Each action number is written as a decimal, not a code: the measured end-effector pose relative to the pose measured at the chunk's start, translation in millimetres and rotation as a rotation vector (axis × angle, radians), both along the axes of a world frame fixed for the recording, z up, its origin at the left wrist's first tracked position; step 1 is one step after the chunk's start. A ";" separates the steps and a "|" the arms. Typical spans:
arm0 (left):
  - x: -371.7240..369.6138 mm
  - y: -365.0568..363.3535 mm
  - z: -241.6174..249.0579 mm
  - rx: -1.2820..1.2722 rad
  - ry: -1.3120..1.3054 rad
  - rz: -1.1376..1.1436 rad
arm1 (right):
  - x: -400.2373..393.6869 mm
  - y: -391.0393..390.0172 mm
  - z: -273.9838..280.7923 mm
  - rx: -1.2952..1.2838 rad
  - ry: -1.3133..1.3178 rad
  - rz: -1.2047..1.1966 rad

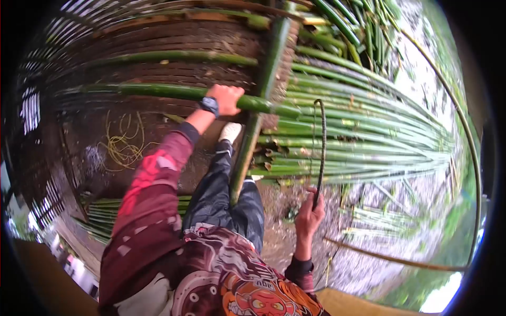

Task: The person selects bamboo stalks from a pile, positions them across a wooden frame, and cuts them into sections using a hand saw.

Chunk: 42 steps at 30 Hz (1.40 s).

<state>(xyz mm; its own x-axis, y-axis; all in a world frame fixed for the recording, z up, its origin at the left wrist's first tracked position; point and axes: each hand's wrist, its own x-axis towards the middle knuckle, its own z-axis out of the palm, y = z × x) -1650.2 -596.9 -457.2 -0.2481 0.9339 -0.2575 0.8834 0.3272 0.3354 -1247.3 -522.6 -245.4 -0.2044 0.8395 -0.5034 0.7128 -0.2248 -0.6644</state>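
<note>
My left hand (pixel 226 99), with a dark watch on its wrist, is closed around a green bamboo pole (pixel 163 91). The pole lies across a thicker bamboo crossbar (pixel 274 58), and its end sticks out just past it. My right hand (pixel 310 216) is wrapped round the lower end of a hooked knife (pixel 322 142), a long, thin, dark blade with a curved tip. Its handle is mostly hidden in my fingers. The blade stands apart from my left hand, in front of many cut bamboo poles (pixel 358 121) laid side by side.
A loose coil of yellow cord (pixel 125 142) lies on the dark ground at left. More bamboo (pixel 363 26) is piled at the upper right. A long bent pole (pixel 464 121) arcs along the right side. My legs straddle the lower end of the crossbar.
</note>
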 end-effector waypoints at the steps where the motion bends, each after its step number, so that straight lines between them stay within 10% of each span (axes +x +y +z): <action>1: 4.6 -3.7 -5.7 0.024 0.033 0.015 | -7.5 13.4 -6.2 0.146 0.016 0.181; 12: 31.5 -64.1 3.6 0.215 0.294 0.330 | -279.2 103.5 -150.1 0.973 0.004 1.421; 18: 28.1 -144.7 38.9 0.212 -0.011 1.165 | -276.7 59.6 -179.1 1.082 0.017 1.268; 22: 29.0 -158.1 2.3 0.702 -0.053 1.612 | -197.8 39.7 -168.2 0.679 -0.204 1.435; 27: -10.6 -182.8 -66.8 0.585 -0.203 2.273 | -134.1 34.4 -180.1 0.589 -0.465 1.456; 32: -23.6 -207.7 -5.2 0.768 -1.211 2.191 | -128.4 38.1 -172.0 0.677 -0.592 1.445; 40: 115.8 -176.9 -5.9 0.694 -1.425 2.190 | -49.4 126.8 -118.8 0.711 -0.582 1.561; 42: 147.8 -202.2 59.4 0.880 -1.611 2.169 | -36.9 150.5 -127.3 0.636 -0.565 1.623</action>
